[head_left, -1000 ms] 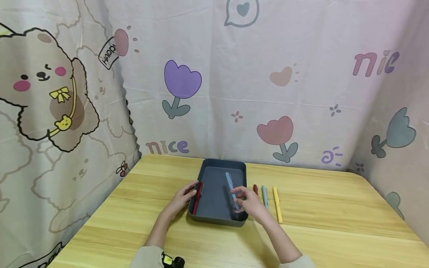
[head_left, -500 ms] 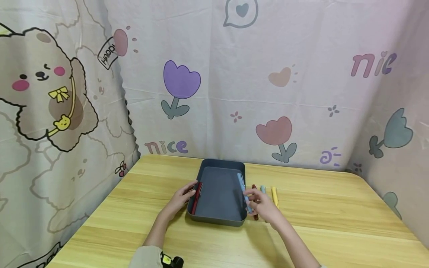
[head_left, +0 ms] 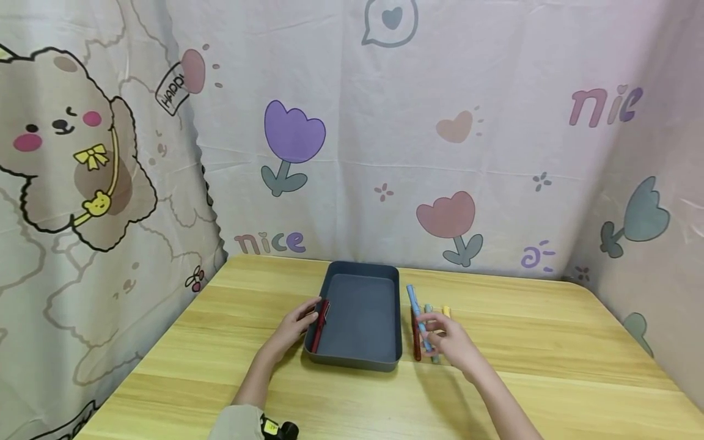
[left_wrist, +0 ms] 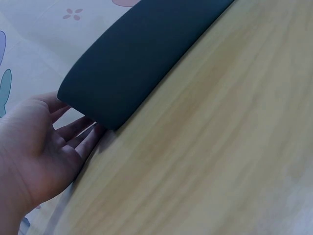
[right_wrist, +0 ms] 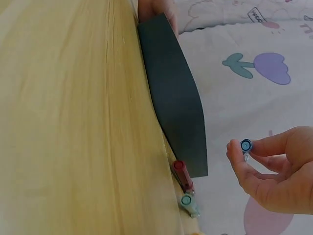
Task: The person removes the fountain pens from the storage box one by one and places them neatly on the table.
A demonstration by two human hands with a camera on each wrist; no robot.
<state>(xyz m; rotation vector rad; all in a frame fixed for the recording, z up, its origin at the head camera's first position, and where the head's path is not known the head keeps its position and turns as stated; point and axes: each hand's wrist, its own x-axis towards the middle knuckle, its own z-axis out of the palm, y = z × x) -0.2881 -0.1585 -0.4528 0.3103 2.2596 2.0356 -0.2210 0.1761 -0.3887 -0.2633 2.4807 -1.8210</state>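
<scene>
My right hand (head_left: 453, 345) pinches a light blue pen (head_left: 414, 299) just right of the dark grey tray (head_left: 357, 363). In the right wrist view the pen's round end (right_wrist: 246, 145) shows between thumb and fingertips. Below the held pen lie a dark red pen (head_left: 416, 342), a teal pen (head_left: 428, 308) and a yellow pen (head_left: 447, 310), the last mostly hidden by the hand. My left hand (head_left: 291, 333) rests against the tray's left side, fingers extended to its rim and outer wall. Another dark red pen (head_left: 320, 327) lies inside the tray along that side.
The tray stands on a wood-grain table (head_left: 264, 287). Behind and beside the table hangs a pale curtain (head_left: 374, 110) printed with flowers and a bear. A black device with a yellow label (head_left: 277, 428) is strapped at the left sleeve.
My right hand has carried the light blue pen rightward, out from over the tray to above the pens beside it. The left hand has stayed at the tray's left side.
</scene>
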